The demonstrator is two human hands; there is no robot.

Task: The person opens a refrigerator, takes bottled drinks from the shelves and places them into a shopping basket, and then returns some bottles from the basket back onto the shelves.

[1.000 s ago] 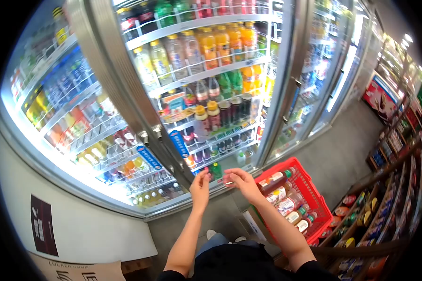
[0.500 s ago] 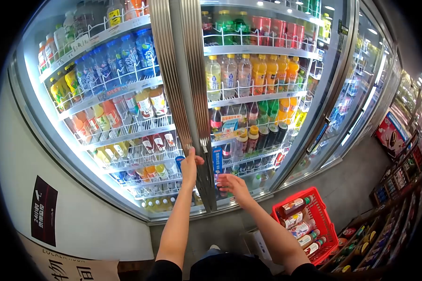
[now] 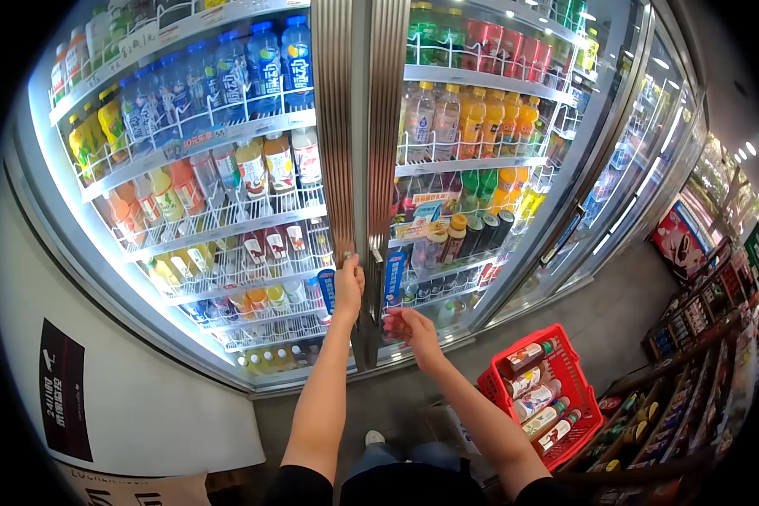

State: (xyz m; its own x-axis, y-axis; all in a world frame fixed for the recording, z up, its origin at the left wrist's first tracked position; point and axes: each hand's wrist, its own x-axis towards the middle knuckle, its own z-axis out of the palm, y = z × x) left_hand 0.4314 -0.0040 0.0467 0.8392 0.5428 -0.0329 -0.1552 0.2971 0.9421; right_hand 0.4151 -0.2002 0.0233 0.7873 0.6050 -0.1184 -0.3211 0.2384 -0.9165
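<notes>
My left hand is closed around the handle edge of the left fridge door, thumb upward, beside a blue label. Lower and to the right, my right hand hangs in front of the right fridge door. Its fingers are loosely bent and apart, with nothing visible in them. A second blue label is just above it. Behind the left door stand rows of bottles, among them blue-capped drinks. Orange drinks and red cans fill shelves on the right.
A red shopping basket with several bottles stands at my lower right on the grey floor. Snack shelves run along the right. At the left is a white wall panel with a dark sign.
My view has shifted, and the doors appear farther right. My left hand has closed on the left door's handle edge. My right hand's fingers have bent a little more.
</notes>
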